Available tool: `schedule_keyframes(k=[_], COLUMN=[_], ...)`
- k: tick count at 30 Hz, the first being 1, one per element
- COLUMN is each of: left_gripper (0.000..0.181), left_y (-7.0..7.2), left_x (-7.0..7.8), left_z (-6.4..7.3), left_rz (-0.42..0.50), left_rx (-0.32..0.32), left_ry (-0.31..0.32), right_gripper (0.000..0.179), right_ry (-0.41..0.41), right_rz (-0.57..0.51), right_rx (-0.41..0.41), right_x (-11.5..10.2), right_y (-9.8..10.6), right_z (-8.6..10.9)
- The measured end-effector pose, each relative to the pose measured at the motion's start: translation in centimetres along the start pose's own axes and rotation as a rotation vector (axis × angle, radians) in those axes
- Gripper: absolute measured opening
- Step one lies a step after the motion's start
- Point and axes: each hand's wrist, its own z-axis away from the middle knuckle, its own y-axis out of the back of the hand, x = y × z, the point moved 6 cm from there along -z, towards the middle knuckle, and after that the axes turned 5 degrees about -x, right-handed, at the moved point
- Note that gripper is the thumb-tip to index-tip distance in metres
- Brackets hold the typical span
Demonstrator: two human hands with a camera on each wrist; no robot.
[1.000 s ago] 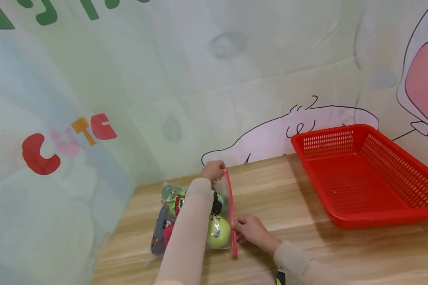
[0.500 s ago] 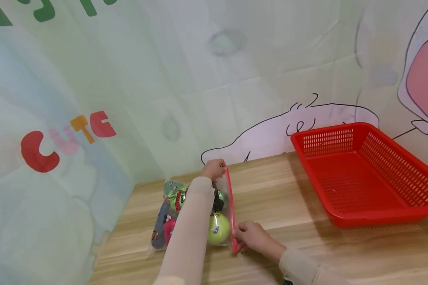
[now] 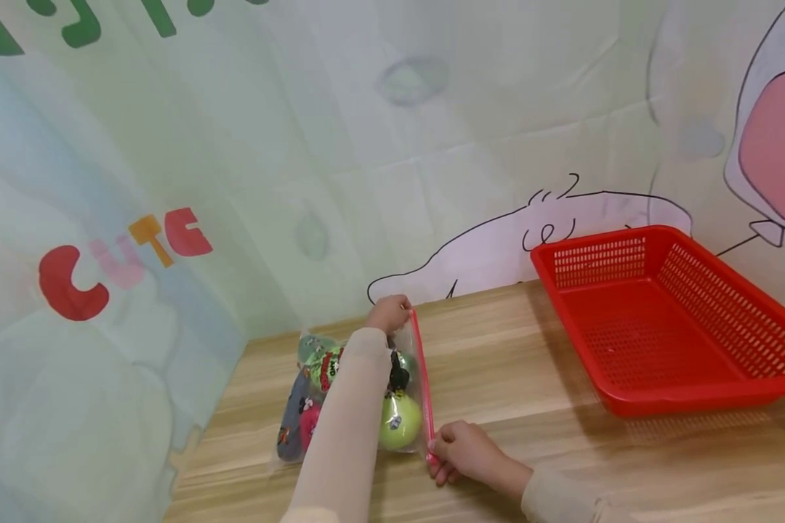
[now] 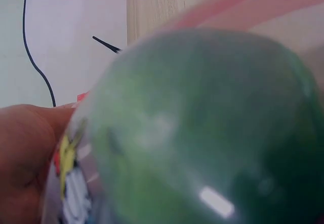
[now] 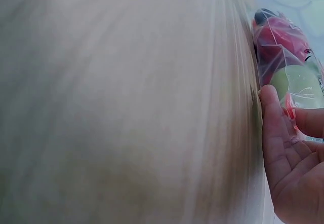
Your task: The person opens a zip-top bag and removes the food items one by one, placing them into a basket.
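Note:
A clear zip bag (image 3: 405,340) with a red zip strip (image 3: 422,378) lies on the wooden table, packed with round things. Among them show a yellow-green ball (image 3: 400,420), a pink one (image 3: 309,421) and a dark grey-blue piece (image 3: 291,421). My left hand (image 3: 389,314) pinches the strip's far end, its forearm crossing over the bag and hiding part of the contents. At the near end of the strip, my right hand (image 3: 466,452) pinches the red edge between thumb and fingers. Close up in the left wrist view, a green ball (image 4: 202,127) bulges under the plastic.
To the right on the table (image 3: 497,363) stands a red plastic basket (image 3: 628,403) with perforated walls. A printed cloth backdrop (image 3: 340,145) rises along the table's back and left sides.
My right hand has slid along the red strip towards me, down to its near end. The left hand keeps its hold on the far end, and the bag stays nearly in place.

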Motion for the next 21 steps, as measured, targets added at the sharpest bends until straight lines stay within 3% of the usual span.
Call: schedule_keyframes(k=[4, 8, 11, 13, 17, 21], left_gripper=[0.017, 0.027, 0.035, 0.035, 0.030, 0.030], left_y=[0.0, 0.1, 0.2, 0.0, -1.3, -3.0], left_x=[-0.7, 0.1, 2.1, 4.0, 7.3, 8.7], left_z=[0.1, 0.4, 1.4, 2.5, 6.0, 9.5], left_rz=[-0.022, -0.135, -0.236, -0.325, -0.551, -0.792], left_rx=[0.008, -0.050, -0.104, -0.131, -0.195, -0.256], left_ry=[0.027, -0.016, -0.113, -0.213, -0.426, -0.535], right_gripper=[0.023, 0.022, 0.019, 0.019, 0.020, 0.021], right_ry=[0.017, 0.031, 0.038, 0.042, 0.051, 0.056], right_rz=[0.012, 0.023, 0.035, 0.040, 0.048, 0.047], right_rx=[-0.004, 0.004, 0.034, 0.047, 0.040, -0.002], right_x=[0.0, -0.1, -0.2, -0.2, -0.5, -0.9], right_y=[-0.1, 0.3, 0.8, 1.1, 1.5, 1.5], right_z=[-0.1, 0.1, 0.2, 0.3, 0.6, 0.8])
